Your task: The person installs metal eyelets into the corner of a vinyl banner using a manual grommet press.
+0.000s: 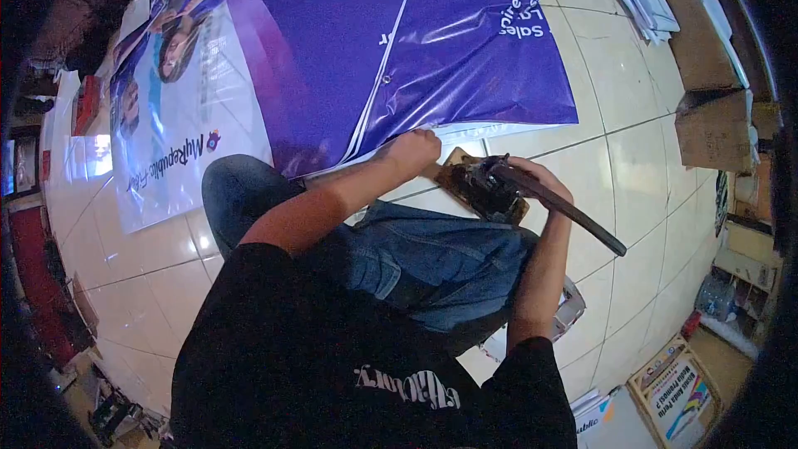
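Note:
A purple and white printed banner (332, 58) lies folded on the floor, with a small metal eyelet (386, 79) in it. My left hand (414, 154) is closed at the banner's near edge; its fingertips and anything in them are hidden. Just right of it stands a dark metal hand press, apparently an eyelet press (490, 187), on a worn wooden base. Its long lever (586, 223) slopes down to the right. My right hand (540, 181) is wrapped around the lever near the press head, partly covered by it.
I sit cross-legged in jeans (440, 258) on a tiled floor (640, 158). Cardboard boxes (713, 129) and white papers (642, 0) lie at the right. A framed sign (675, 395) sits at lower right. Part of a white object (569, 309) shows beside my right forearm.

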`<action>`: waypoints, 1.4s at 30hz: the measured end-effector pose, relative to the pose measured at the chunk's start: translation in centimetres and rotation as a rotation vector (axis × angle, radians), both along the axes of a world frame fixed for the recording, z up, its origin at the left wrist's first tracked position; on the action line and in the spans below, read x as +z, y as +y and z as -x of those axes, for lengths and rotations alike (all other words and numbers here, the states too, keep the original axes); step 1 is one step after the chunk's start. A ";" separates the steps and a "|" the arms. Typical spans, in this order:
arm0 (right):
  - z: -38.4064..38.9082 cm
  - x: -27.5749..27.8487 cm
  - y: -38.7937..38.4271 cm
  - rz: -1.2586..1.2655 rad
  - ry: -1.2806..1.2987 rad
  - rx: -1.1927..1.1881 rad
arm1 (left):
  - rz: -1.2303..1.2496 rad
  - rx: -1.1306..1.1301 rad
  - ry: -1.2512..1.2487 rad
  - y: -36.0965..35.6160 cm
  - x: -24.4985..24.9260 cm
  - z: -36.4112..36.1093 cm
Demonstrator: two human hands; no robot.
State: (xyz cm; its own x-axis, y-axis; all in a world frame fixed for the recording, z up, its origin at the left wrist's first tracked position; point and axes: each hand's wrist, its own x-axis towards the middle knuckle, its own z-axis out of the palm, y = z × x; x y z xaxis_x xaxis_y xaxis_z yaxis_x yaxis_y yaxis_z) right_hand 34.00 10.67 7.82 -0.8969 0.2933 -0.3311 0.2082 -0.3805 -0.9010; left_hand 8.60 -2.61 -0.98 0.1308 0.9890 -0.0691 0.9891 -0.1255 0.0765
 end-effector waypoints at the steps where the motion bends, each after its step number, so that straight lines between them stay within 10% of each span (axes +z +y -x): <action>1: -0.4 0.2 -0.8 0.001 -0.003 -0.003 | 0.001 -0.003 -0.003 0.0 0.0 0.2; 4: 0.2 0.7 -4.5 -0.644 -0.204 0.020 | -0.008 0.117 -0.316 1.0 -0.5 1.9; 7: 1.8 0.6 -6.3 -0.758 -0.377 -0.110 | 0.172 0.146 -0.634 1.8 -0.7 5.1; 22: 0.7 -3.0 -6.0 -0.819 -0.289 -0.228 | -0.036 -0.188 -0.167 1.0 -0.4 2.8; 35: 0.5 -2.9 -6.1 -0.827 -0.282 -0.200 | -0.140 0.313 -0.480 1.8 -1.1 2.1; 42: -0.9 -6.8 -6.3 -0.898 -0.319 -0.269 | -0.143 0.078 -0.553 -0.3 -1.3 3.9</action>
State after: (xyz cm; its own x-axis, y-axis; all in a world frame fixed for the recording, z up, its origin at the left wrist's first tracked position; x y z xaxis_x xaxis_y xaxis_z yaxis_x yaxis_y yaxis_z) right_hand 34.86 4.35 1.01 -0.6713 0.7344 -0.1001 0.4979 0.3468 -0.7949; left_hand 4.75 -2.94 -2.26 0.0353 0.9916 0.1242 0.8139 -0.1007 0.5722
